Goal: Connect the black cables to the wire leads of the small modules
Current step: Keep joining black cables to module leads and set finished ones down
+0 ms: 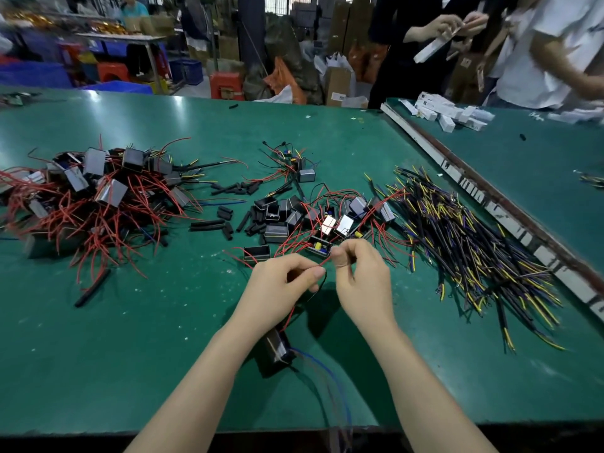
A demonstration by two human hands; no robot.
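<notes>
Both hands work close together over the green desk (pixel 98 338). The left hand (pixel 281 282) has a narrow grip: thumb and forefinger pinch a red lead (pixel 322 263). The right hand (pixel 359 273) grips the same lead just beside it, fingers curled tight. A thin black wire (pixel 322 284) loops down from the left fingertips. The lead runs down under the left wrist to one black module (pixel 276 349) lying on the desk between the forearms, with blue wires (pixel 327 374) trailing from it toward the near edge.

Three heaps lie farther back. At the left, a large pile of modules (pixel 98 191), too tangled in red leads to count. In the middle, a smaller cluster (pixel 327 220), roughly a dozen, with short black sleeves (pixel 225 223) scattered beside it. At the right, a spread of black cables (pixel 474 250) with yellow and blue ends, far too many to count.

Two other people (pixel 490 44) stand at the far right, beside white boxes (pixel 447 112).
</notes>
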